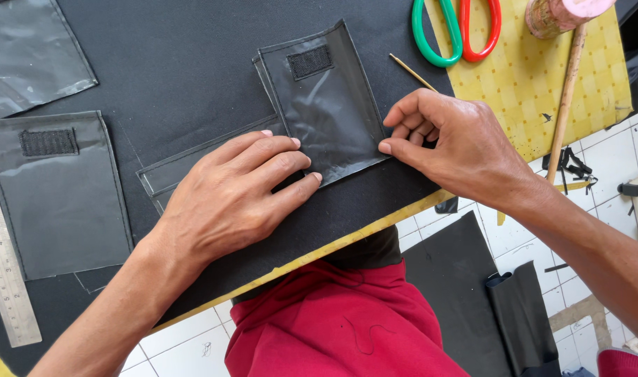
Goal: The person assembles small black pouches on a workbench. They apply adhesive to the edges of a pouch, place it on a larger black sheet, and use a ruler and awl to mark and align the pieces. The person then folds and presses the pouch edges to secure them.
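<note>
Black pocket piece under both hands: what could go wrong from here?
The pocket piece sits tilted on the black fabric; held only by the left hand flat and the right hand pinching its edge, it may slip askew. The thin stick beside the right hand could get knocked.

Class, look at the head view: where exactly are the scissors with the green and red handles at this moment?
The scissors lie at the top edge, right of centre, on the yellow checked mat, above the right hand and left of the wooden stick.
</note>
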